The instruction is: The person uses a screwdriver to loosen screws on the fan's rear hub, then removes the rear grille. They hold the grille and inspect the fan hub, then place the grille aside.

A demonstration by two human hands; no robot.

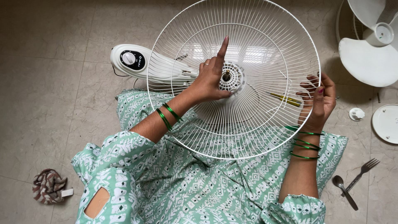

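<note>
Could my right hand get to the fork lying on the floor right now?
Probably yes, once it lets go: the right hand grips the fan guard rim, and the fork lies on bare floor just beyond that arm, beside the spoon, nothing covering it.

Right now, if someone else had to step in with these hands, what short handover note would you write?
Left hand: inside the white wire fan guard, fingers at the centre hub, forefinger raised.
Right hand: gripping the guard's rim.
Guard rests over the lap; fan body with control dial lies behind it.
Done: blade set and round cap are off, lying on the floor to the right.
Left: guard remains on the motor shaft.
Spoon and fork nearby.
</note>
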